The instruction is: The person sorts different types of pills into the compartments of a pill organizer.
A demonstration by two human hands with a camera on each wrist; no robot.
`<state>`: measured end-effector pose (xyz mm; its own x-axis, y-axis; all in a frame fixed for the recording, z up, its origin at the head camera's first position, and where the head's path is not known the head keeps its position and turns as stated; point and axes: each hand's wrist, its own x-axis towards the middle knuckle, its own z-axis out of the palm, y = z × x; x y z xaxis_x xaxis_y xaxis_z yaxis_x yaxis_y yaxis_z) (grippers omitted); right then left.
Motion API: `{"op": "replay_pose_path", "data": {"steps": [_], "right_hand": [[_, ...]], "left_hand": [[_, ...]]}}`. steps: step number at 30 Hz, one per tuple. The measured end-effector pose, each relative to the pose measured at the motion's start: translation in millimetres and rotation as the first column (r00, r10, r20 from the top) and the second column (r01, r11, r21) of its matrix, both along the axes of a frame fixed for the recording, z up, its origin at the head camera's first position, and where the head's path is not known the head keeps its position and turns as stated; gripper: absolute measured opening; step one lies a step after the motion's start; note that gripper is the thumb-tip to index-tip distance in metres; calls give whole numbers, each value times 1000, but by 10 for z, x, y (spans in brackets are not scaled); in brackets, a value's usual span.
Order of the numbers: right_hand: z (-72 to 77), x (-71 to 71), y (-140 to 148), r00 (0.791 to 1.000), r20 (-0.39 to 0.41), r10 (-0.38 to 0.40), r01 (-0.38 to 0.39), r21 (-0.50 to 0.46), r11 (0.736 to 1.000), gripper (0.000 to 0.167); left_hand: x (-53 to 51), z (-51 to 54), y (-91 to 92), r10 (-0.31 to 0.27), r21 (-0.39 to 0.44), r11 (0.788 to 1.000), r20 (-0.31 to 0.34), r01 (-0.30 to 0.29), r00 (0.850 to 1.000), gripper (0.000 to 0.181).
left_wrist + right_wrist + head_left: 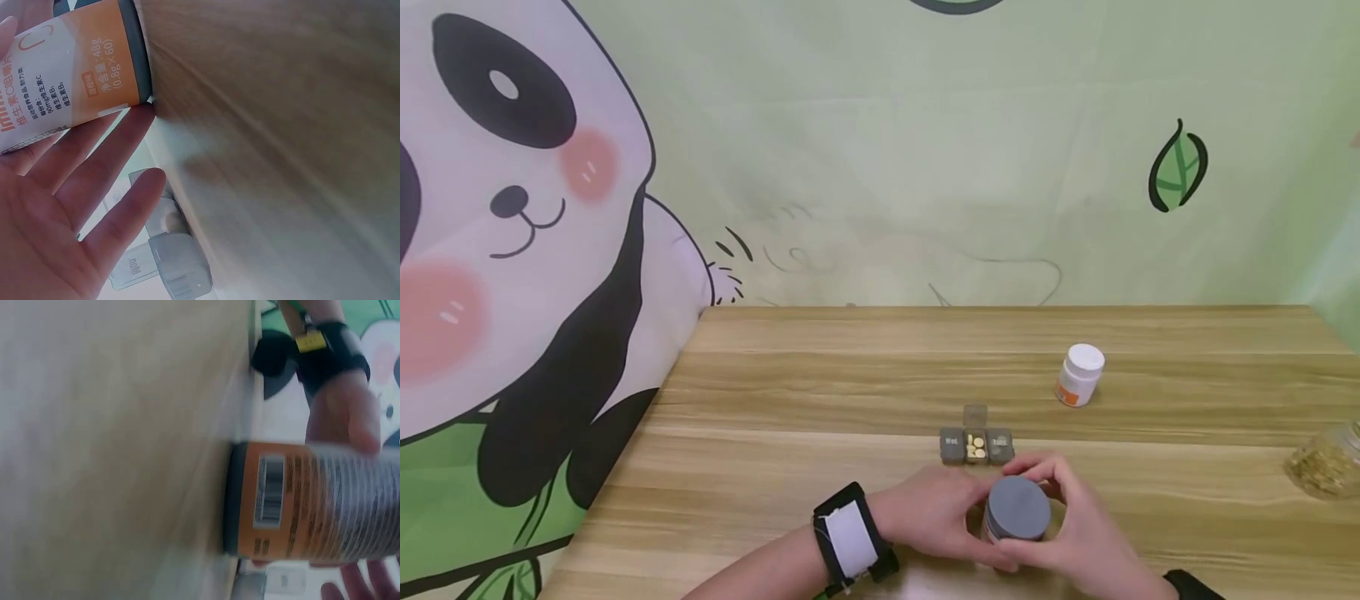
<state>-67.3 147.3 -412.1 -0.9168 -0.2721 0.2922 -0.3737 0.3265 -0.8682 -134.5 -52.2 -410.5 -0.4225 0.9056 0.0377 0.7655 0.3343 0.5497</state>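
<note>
An orange-and-white vitamin C bottle (69,75) with a grey lid (1018,507) stands upright between my two hands, its dark base at the tabletop. My left hand (928,512) holds it from the left, thumb in front and fingers behind. From the right, my right hand (1086,533) grips it with curled fingers and thumb near the lid. In the right wrist view the bottle (300,503) shows a barcode. Just beyond the hands lies a small grey pill organizer (952,446); its middle lid (975,415) is raised over pale yellow tablets (976,446).
A white bottle (1080,375) with an orange label stands farther back on the wooden table (820,367). At the right edge is a clear jar (1326,462) with golden contents. A panda-printed backdrop (887,167) rises behind the table.
</note>
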Motion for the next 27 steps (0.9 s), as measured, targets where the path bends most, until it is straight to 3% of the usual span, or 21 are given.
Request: {"op": "replay_pose_path", "data": {"steps": [3,6,8,10,12,14,16,17,19,22,24,27], "right_hand": [[0,37,-25,1000,2,-28,28,22,999,62],[-5,17,28,993,-21,120,-121,-37,992,75],[9,-20,86,965,-36,260,-262,-102,960,85],[42,-65,143,925,-22,380,-378,-170,910,87],[75,-99,181,894,-7,449,-439,-219,871,84],[82,-119,197,882,-20,470,-461,-243,854,81],[57,-126,189,898,-50,437,-435,-246,866,79],[39,-123,175,916,-77,393,-400,-221,890,79],[6,-119,120,944,-171,283,-307,-139,941,78],[1,-82,9,959,-262,110,-111,10,994,74],[29,-54,-55,955,-292,56,-29,95,995,75],[61,-17,-72,967,-238,86,-59,119,991,78]], "left_hand": [[-7,-7,-7,-4,-2,1000,-17,4,1000,48],[-8,-3,-7,-2,-27,1000,-26,1,1000,52],[-5,2,-3,3,-39,999,-20,-4,1000,53],[-2,11,2,10,-45,999,-15,-11,1000,53],[1,13,8,15,-43,999,-15,-16,1000,52],[8,12,12,20,-47,999,-15,-21,1000,52],[11,8,15,22,-48,999,-13,-23,1000,53],[10,7,15,20,-42,999,-9,-20,1000,54],[5,4,16,12,-29,1000,2,-12,1000,53],[-2,5,14,-6,-15,1000,15,6,1000,46],[-7,11,12,-9,-24,1000,16,10,1000,43],[-9,26,6,-6,-63,998,-15,5,1000,46]]}}
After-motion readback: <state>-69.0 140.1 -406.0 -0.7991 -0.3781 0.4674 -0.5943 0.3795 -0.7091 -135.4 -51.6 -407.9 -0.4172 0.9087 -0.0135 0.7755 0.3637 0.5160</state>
